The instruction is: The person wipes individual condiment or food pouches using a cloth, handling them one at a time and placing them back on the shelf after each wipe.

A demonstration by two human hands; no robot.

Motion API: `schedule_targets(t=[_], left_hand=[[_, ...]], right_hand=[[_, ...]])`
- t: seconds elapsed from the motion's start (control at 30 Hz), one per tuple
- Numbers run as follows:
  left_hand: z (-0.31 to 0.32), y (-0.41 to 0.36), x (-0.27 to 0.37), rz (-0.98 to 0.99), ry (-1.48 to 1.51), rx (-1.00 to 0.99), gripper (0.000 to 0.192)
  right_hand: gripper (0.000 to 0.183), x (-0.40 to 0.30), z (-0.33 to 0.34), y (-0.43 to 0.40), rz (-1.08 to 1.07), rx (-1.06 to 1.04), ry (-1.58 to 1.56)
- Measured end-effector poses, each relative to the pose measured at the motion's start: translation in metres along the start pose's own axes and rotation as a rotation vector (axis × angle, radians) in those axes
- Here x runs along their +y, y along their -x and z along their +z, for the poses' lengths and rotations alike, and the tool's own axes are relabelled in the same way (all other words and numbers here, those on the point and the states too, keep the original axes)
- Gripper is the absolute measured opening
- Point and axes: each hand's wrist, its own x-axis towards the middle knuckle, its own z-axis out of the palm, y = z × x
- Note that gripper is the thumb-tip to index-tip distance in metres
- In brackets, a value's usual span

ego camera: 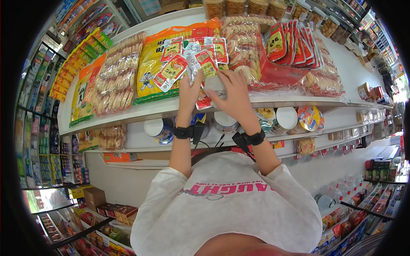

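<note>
Several red and white foil snack packets [171, 72] lie in a loose pile on a large yellow bag of snacks [150, 64]. My left hand [189, 92] is at the pile's near side, its thumb and fingers closed on a foil snack packet [193, 64]. My right hand [233, 92] is spread over the pile's right side, its fingers against a silvery packet [215, 84]; whether it grips this one I cannot tell. To the right, a red display box [278, 75] holds a row of similar packets [296, 44], leaning over one another.
Clear bags of round crackers [117, 73] flank the yellow bag. Jars of biscuits [237, 8] line the back. The white shelf's front edge [153, 113] runs below my hands, with instant noodle tubs [286, 118] on the shelf underneath. Stocked racks [48, 128] stand at the left.
</note>
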Motion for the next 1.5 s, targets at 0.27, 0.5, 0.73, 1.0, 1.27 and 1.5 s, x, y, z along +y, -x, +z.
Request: schedule_targets(t=[0.27, 0.5, 0.73, 1.0, 1.27, 1.5], left_hand=[[0.006, -0.001, 0.005, 0.138, 0.038, 0.093, 0.029], [0.001, 0.001, 0.006, -0.04, -0.019, -0.047, 0.028], [0.003, 0.01, 0.025, -0.041, 0.107, -0.124, 0.027], [-0.002, 0.011, 0.022, -0.098, 0.166, -0.058, 0.031], [0.0, 0.009, 0.026, -0.072, 0.101, -0.14, 0.029], [0.003, 0.011, 0.026, -0.071, 0.139, -0.159, 0.03]], right_hand=[[0.048, 0.015, -0.007, 0.016, 0.1, -0.068, -0.329], [0.045, -0.005, -0.036, 0.004, -0.058, 0.283, -0.19], [0.072, 0.004, -0.004, -0.025, -0.017, 0.262, -0.235], [0.056, 0.03, 0.012, -0.018, 0.324, 0.148, -0.744], [0.048, 0.036, 0.001, -0.016, 0.406, 0.033, -0.77], [0.033, 0.034, 0.008, -0.018, 0.487, 0.145, -0.832]])
